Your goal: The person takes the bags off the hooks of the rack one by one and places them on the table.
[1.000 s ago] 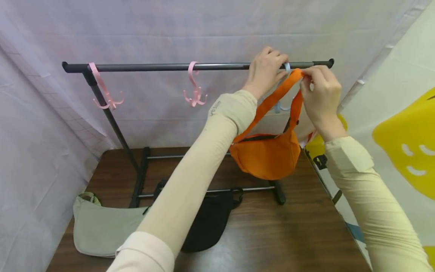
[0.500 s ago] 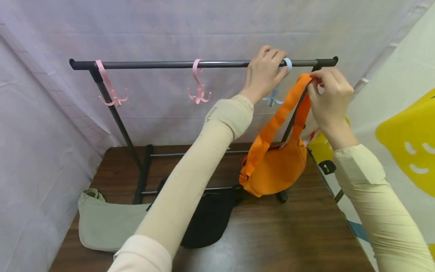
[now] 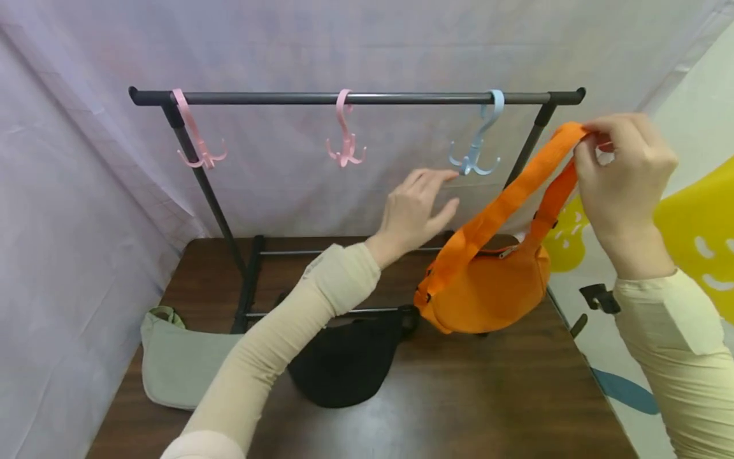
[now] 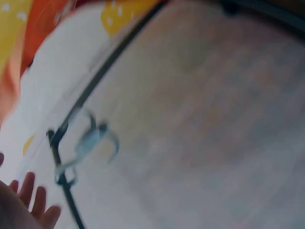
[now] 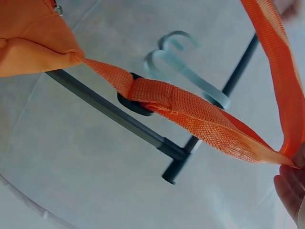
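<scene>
My right hand [image 3: 631, 182] pinches the strap of an orange bag [image 3: 493, 293] at its top, and the bag hangs below, right of the clothes rack [image 3: 413, 98]. In the right wrist view the strap [image 5: 200, 114] stretches from the bag to the fingers, a black buckle on it. On the rail hangs a light blue hook [image 3: 474, 146] with upturned prongs. My left hand [image 3: 408, 213] is just below and left of this hook, fingers extended and holding nothing. In the left wrist view, the hook [image 4: 90, 140] is blurred and stands apart from the fingers.
Two pink hooks [image 3: 346, 137] hang further left on the rail. A grey-green bag [image 3: 186, 366] and a black bag [image 3: 346, 363] lie on the brown wooden tabletop [image 3: 487, 395] before the rack. Pale curtains stand behind, with a yellow-patterned sheet at right.
My left hand has left the rail beside the blue hook and come down. The right hand has carried the orange bag rightward, away from the hook. The view has shifted slightly.
</scene>
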